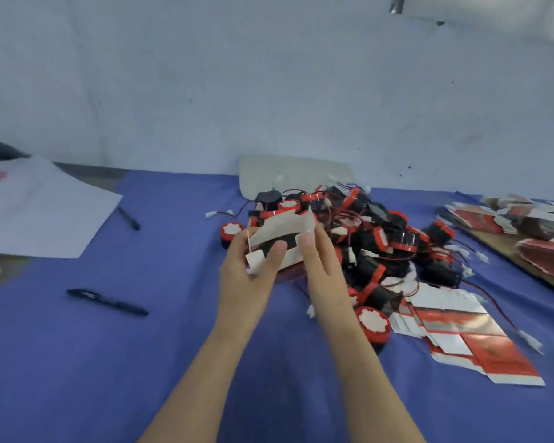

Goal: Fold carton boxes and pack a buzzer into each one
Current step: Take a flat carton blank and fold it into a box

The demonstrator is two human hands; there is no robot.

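- Head view: the left hand (247, 276) grips a half-formed carton box (282, 238) above the blue table (77, 362), with thumb and fingers curled round its left end.
- The right hand (323, 266) has its fingers nearly straight along the right side of the carton, and the tips touch the raised white flap.
- The carton is open at the top. The inside looks dark, and I cannot tell if a buzzer is already in it.
- The pile of buzzers (365, 238) lies just behind the hands, toward 2 o'clock. One single buzzer (373, 324) stands at 4 o'clock, just beside the right forearm.
- Flat cartons (461, 330) lie at 4 o'clock, and more stacks (509, 219) are at 3 o'clock.
- Two pens (108, 302) and a paper sheet (42, 212) are at 9 to 10 o'clock, well apart from the work.
- The step in hand seems to be the folding of the box. The next move probably needs the flaps tucked in while the left hand keeps the box square, and then a buzzer taken with its wire from the pile.
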